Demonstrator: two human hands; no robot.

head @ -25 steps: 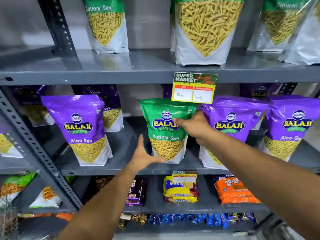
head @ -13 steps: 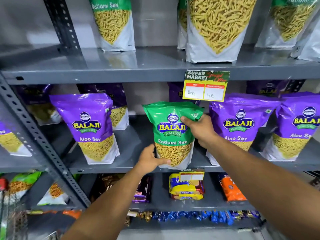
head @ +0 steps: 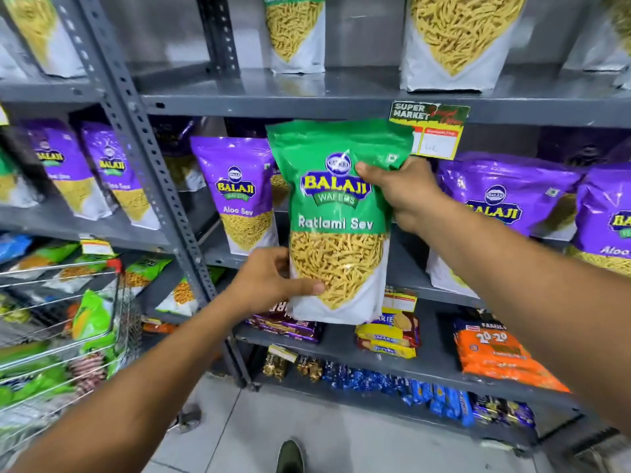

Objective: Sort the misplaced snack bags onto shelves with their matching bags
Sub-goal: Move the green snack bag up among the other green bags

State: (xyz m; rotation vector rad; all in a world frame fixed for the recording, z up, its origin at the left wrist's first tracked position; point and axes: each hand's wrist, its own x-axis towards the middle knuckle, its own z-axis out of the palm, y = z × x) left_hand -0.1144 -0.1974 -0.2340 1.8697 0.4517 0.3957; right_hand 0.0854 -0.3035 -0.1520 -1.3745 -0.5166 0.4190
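Note:
A green Ratlami Sev bag (head: pixel 336 220) is held upright in front of the middle shelf, off its surface. My left hand (head: pixel 269 279) grips its lower left side. My right hand (head: pixel 397 191) pinches its upper right corner. Purple Aloo Sev bags (head: pixel 235 196) (head: pixel 502 203) stand on the middle shelf (head: pixel 409 268) on both sides. Matching green Ratlami Sev bags (head: pixel 295 32) (head: pixel 454 39) stand on the upper shelf (head: pixel 341 97).
A price tag (head: pixel 432 128) hangs from the upper shelf edge beside the held bag. A grey perforated upright (head: pixel 143 141) splits the rack. A wire cart (head: pixel 61 322) with green packets is at the left. Biscuit packs (head: pixel 389 332) fill lower shelves.
Both hands closed on the green bag and pulled it off the middle shelf toward me and up. The view shifted left, bringing the wire cart into sight.

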